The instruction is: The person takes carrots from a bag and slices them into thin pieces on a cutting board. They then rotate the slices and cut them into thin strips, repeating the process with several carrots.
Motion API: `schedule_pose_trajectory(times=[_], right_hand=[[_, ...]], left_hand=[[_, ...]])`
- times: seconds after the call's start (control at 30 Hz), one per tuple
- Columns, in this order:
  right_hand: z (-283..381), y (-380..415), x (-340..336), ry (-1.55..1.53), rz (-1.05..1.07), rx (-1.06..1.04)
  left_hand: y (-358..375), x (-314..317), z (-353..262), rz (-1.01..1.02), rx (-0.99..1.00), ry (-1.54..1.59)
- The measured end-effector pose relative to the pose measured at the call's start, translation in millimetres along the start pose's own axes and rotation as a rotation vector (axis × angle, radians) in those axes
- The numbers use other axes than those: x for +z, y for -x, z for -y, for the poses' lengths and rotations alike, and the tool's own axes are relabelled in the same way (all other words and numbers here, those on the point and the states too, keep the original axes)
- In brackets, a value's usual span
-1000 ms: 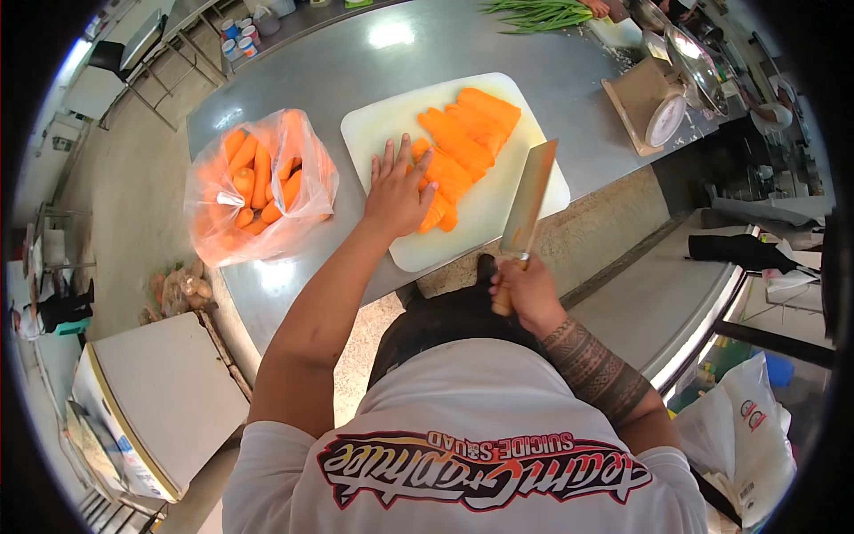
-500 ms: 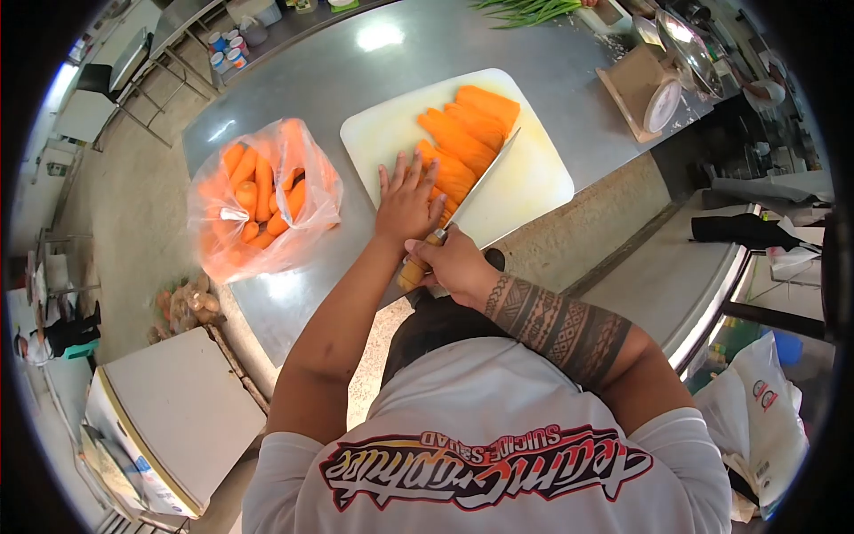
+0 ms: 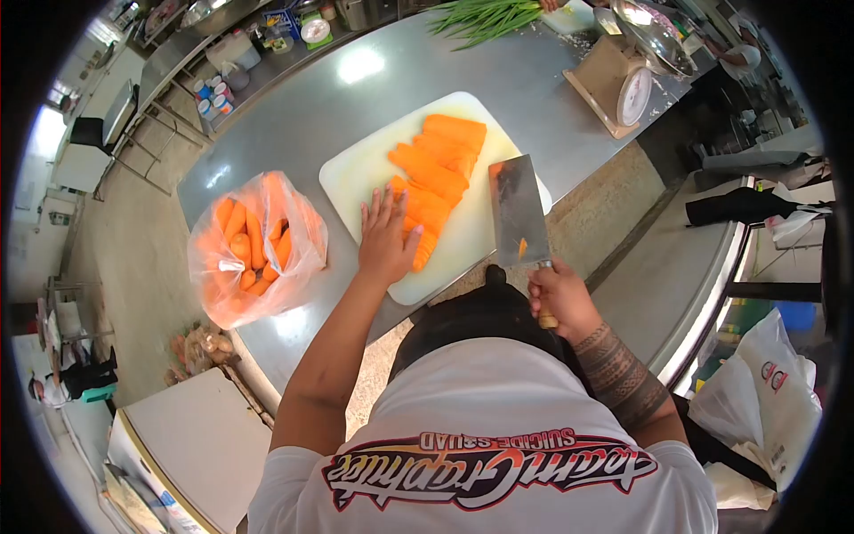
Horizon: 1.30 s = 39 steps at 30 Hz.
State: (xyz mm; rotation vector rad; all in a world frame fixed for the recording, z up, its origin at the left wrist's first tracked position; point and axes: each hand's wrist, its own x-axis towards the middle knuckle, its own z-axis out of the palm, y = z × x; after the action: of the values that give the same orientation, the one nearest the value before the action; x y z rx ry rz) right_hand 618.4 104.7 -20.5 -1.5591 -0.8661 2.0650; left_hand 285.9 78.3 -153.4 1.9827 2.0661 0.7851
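A row of sliced orange carrots (image 3: 434, 178) lies fanned diagonally across the white cutting board (image 3: 349, 169). My left hand (image 3: 385, 247) rests at the near left side of the slices, its fingers stretched out and fingertips touching them. Beyond the board's right side, my right hand (image 3: 562, 298) is closed round the wooden handle of a cleaver (image 3: 519, 206). The broad blade points away from me, apart from the slices, with bits of carrot stuck on it. Left of the board sits a clear plastic bag (image 3: 307, 267) holding several whole carrots (image 3: 255, 236).
The board lies on a steel table (image 3: 285, 116). Green onions (image 3: 485, 20) are at the far edge, beside another person's hand (image 3: 551, 5). A dial scale (image 3: 614, 84) stands at the far right. A white chest (image 3: 191, 436) is at lower left.
The cleaver has moved from alongside the carrot slices to the right, off the board, turning its flat face up. My left hand stays by the slices. The view has shifted slightly.
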Motion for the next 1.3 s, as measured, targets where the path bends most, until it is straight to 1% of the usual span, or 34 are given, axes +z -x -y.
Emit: schedule_pose_trajectory(times=[0.1, 0.17, 0.23, 0.3, 0.37, 0.43, 0.53, 0.63, 0.7, 0.73, 0.83, 0.93, 1.03, 1.13, 1.2, 1.23, 1.3], right_hand=[[2, -8, -20, 0.210, -0.092, -0.137], [9, -18, -30, 0.272, -0.146, -0.236], [20, -44, -45, 0.347, -0.170, -0.355], [21, -88, -67, 0.425, -0.174, -0.482], [27, -134, -85, 0.448, -0.103, -0.586], [37, -174, -103, 0.519, -0.037, -0.701], [60, -202, -118, 0.650, 0.121, -0.650], [101, -189, -120, 0.834, 0.165, -0.588], [105, -203, -135, 0.873, 0.257, -0.551], [106, -209, -142, 0.894, 0.309, -0.525], [120, -214, -145, 0.975, 0.371, -0.538], [122, -215, -145, 1.015, 0.390, -0.587], [107, -226, -153, 1.055, 0.357, -0.769], [110, -218, -154, 1.167, 0.339, -0.698], [114, -215, -154, 1.185, 0.341, -0.676], [113, -213, -155, 1.195, 0.341, -0.658], [110, -210, -153, 1.216, 0.269, -0.689]], left_hand=[[1, -4, 11, -0.260, -0.078, 0.363], [11, -4, 14, -0.368, -0.257, 0.350], [26, 0, 17, -0.417, -0.401, 0.336], [50, 22, 25, -0.439, -0.471, 0.369], [70, 34, 21, -0.315, -0.649, 0.316], [71, 38, -3, -0.253, -0.842, 0.067], [81, 58, 2, -0.234, -0.895, -0.052], [64, 48, -17, -0.210, -0.953, -0.163], [57, 39, -36, -0.184, -1.005, -0.208], [59, 40, -33, -0.179, -1.001, -0.203], [61, 41, -39, -0.196, -1.024, -0.171], [67, 47, -44, -0.213, -1.043, -0.164], [77, 58, -50, -0.245, -1.023, -0.174], [80, 61, -63, -0.228, -1.055, -0.150], [79, 61, -73, -0.229, -1.069, -0.133], [81, 62, -70, -0.229, -1.063, -0.140], [89, 68, -61, -0.206, -1.059, -0.151]])
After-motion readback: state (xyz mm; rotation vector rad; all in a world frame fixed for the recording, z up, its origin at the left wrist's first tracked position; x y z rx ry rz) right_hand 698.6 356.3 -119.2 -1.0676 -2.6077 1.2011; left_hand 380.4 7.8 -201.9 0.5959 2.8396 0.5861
